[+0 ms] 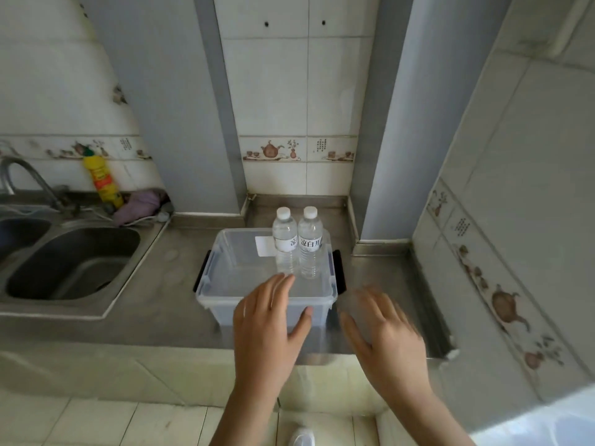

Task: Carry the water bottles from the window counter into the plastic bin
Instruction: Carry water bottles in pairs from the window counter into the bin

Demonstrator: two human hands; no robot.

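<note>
Two clear water bottles were seen standing upright, side by side and touching, in the far right part of the translucent plastic bin (212, 294) on the steel counter (167, 313). Left bottle (284, 243): white cap, white label, only partly legible. Right bottle (310, 241): white cap, label read as "凉白开". A white sticker (264, 246) was noted on the bin's far wall; no writing could be made out. Black latches were seen at both ends of the bin.

Left hand (269, 329) was held flat over the near rim, fingers spread, nothing gripped. Right hand (386, 333), blurred, was held spread just right of the bin, empty.

A yellow bottle (104, 183) stood by the sink (74, 262); its label was unreadable.
</note>
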